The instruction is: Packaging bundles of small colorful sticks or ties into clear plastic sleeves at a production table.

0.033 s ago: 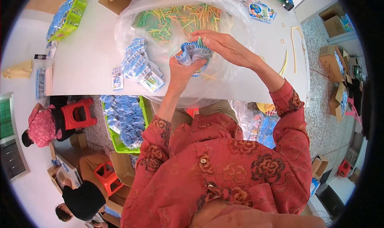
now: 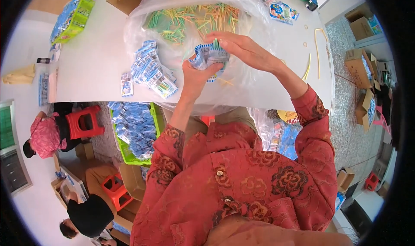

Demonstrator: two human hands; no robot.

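Head view of two bare hands working above a white tabletop [image 2: 93, 69]. The left hand [image 2: 196, 75] is holding striped blue-and-white wrapping [image 2: 212, 58], its grip closing around the lower part with the thumb lying across the front; whether one packet or several are being held cannot be told. The wrapping is standing roughly upright above the near part of a clear plastic sheet [image 2: 259, 30]. Green stick ends [image 2: 215, 44] are showing at its upper edge. The right hand [image 2: 248, 51] is reaching over from the right with fingers extended, its fingertips lying at these ends; whether its grip is pinching them cannot be told. Beyond the hands, loose thin sticks [image 2: 216, 18], green, yellow and orange, are lying scattered on the sheet. To the left, a fanned pile of filled packets [image 2: 151, 69] is resting partly on the sheet, with a single packet [image 2: 126, 84] lying just beside it. At the right, yellow strips [image 2: 308, 69] are lying on the tabletop. Below its near edge, a green basket [image 2: 127, 153] is holding many blue packets [image 2: 137, 127].
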